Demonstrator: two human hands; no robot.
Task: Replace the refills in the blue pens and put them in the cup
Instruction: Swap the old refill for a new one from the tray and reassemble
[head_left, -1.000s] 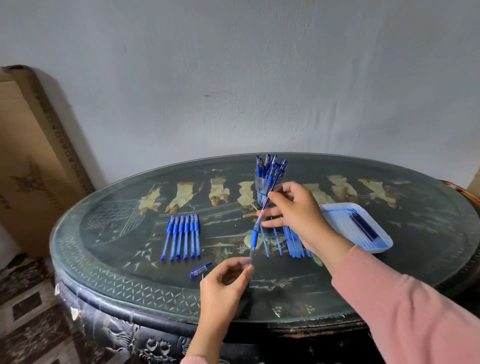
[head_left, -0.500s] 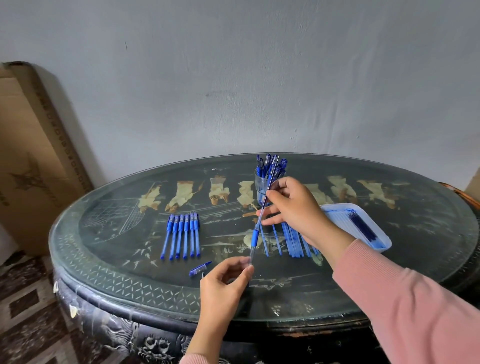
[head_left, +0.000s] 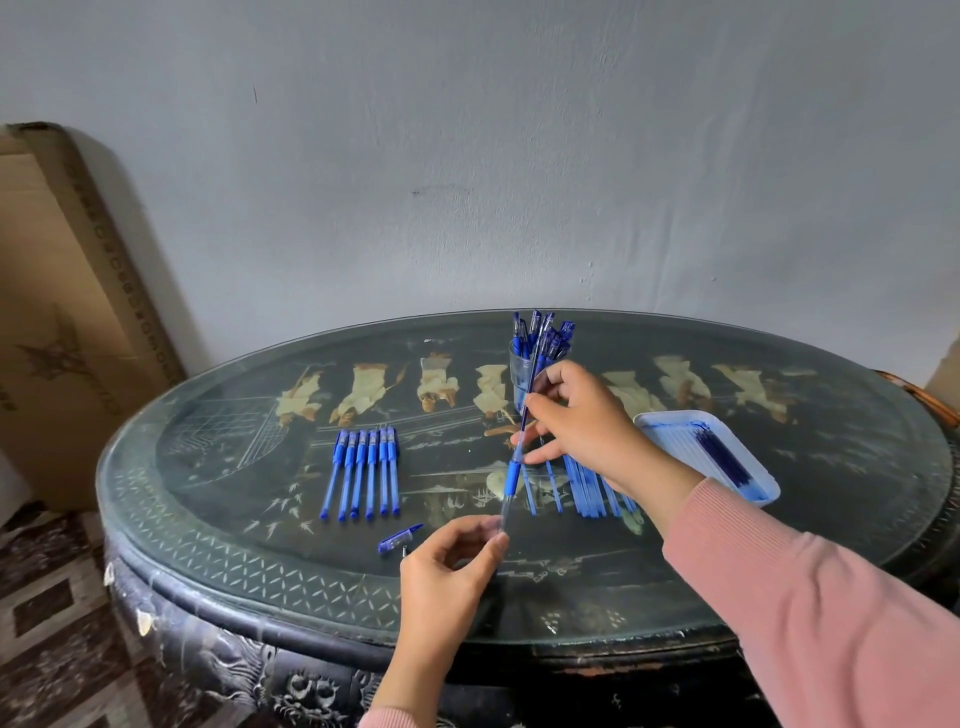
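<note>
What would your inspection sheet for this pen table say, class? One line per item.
Surface: dark oval table with glass top.
Job's things: cup of pens; row of pens lying flat; loose refills; tray with refills; loose cap; one pen in hand.
Clutter: nothing seen.
Hands: left hand pinches the pen's tip end; right hand grips its upper part.
Cables: nothing seen.
Surroundings: grey wall; cardboard box leaning at left.

Six pens (head_left: 363, 473) are counted left of centre; one pen (head_left: 512, 478) is held; one cup (head_left: 519, 371), one tray (head_left: 670, 418) and one cap (head_left: 399, 538) are seen.
</note>
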